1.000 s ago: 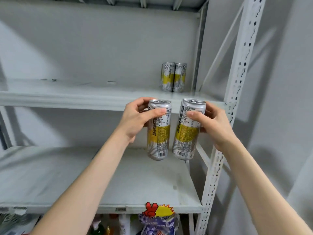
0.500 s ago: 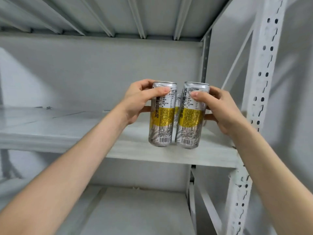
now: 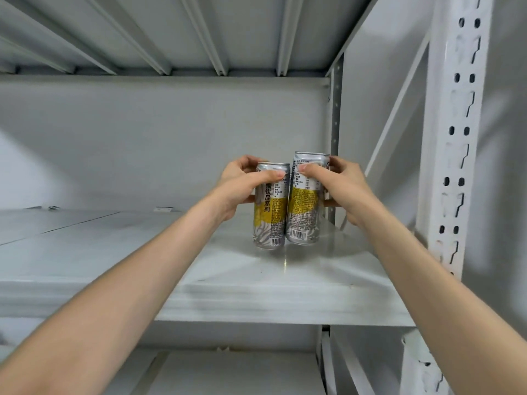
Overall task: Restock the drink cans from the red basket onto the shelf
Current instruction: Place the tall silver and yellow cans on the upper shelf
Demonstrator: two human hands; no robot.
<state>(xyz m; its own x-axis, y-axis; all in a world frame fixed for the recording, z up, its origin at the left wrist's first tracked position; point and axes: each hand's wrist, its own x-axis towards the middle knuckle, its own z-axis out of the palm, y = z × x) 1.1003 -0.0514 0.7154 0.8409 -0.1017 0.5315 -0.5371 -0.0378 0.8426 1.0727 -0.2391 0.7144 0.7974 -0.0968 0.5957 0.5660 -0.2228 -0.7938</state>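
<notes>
1. Shelf board: pale grey metal running under both grips, with a thin seam in its surface well to the left of the left grip.
2. Left hand: the thumb lies across the near face of a can just below the rim and the fingers curl round the far side. It is clenched round the can's upper part, and the forearm reaches in from the lower left.
3. Left can: silver with a yellow band, upright and hanging straight down from the left grip, with a barcode near its base. The base meets the shelf board or sits just above it; contact cannot be told.
4. Right can: same design, upright, just beside the left can, sides touching or nearly so. Its rim stands higher in view. It hangs below the right grip, its base at the board near the right rear corner.
5. Right hand: the thumb is laid on the near face under the rim and the fingers wrap behind, grasping the right can's upper part.
6. Rear post: directly behind the right grip.
7. Diagonal brace: to the right of that grip.
8. Front upright: perforated, further right and nearer the viewer.
9. Ribbed underside of the next shelf: above both grips.
10. Lower shelf: below both forearms.
</notes>
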